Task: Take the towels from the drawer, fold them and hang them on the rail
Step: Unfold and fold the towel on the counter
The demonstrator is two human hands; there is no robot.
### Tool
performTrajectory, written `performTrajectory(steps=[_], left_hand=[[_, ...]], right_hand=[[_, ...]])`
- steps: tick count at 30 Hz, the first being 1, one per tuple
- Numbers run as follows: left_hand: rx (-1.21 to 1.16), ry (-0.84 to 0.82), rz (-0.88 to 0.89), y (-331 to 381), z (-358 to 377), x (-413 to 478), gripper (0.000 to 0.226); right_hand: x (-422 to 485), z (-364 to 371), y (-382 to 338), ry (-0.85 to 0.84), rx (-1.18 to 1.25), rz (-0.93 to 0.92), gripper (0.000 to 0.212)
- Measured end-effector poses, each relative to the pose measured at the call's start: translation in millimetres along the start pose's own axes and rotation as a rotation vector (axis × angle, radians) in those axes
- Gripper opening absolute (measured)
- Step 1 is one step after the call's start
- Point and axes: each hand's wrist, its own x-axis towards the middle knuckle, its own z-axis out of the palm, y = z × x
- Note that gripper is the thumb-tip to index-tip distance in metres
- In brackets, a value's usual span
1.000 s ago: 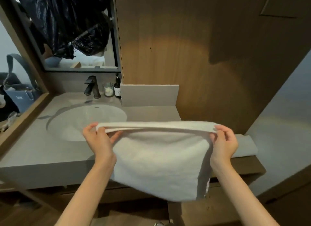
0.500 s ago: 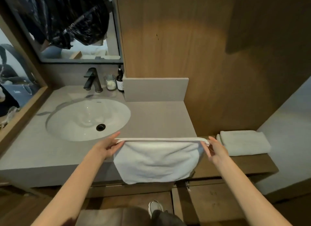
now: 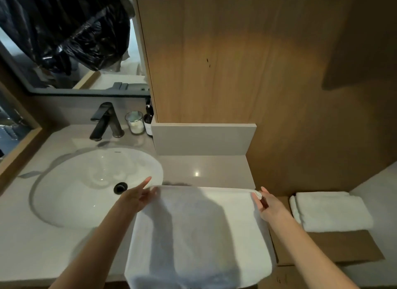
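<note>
Lying flat on the counter [image 3: 204,168], the white towel [image 3: 199,228] spreads beside the sink [image 3: 86,181], its near part drooping over the front edge. The left hand [image 3: 134,199] pinches the far left corner between thumb and fingers, with the index finger stretched out straight. The right hand [image 3: 270,207] pinches the far right corner. A folded towel [image 3: 330,211] sits on the wooden ledge [image 3: 343,245] to the right. A dark tap [image 3: 105,121], a glass [image 3: 135,122] and a bottle [image 3: 148,118] stand behind the sink.
</note>
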Motion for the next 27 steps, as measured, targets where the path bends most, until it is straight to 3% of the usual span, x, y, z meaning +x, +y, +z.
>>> performTrajectory(steps=[7,12,15,18,21,24,26,27], left_hand=[[0.148,0.046,0.158,5,45,28,0.025],[0.203,0.030,0.135,21,55,57,0.019],[0.138,-0.012,0.128,28,63,71,0.040],[0.078,0.003,0.187,29,72,83,0.034],[0.299,-0.061,0.374,27,75,87,0.018],[0.776,-0.009,0.839,3,63,89,0.015],[1.139,-0.039,1.110,-32,56,86,0.020],[1.290,-0.116,1.141,-52,54,85,0.029]], right_hand=[[34,47,-11,0.031,-0.137,-0.073,0.039],[52,70,-18,0.007,-0.187,-0.099,0.037],[61,83,-20,0.029,-0.175,-0.089,0.035],[76,89,-20,0.037,-0.146,-0.099,0.034],[76,90,-18,-0.038,-0.172,-0.156,0.037],[66,82,1,-0.191,-0.461,-0.463,0.042],[63,71,35,-0.312,-0.979,-0.860,0.047],[64,66,57,-0.370,-1.248,-1.033,0.053]])
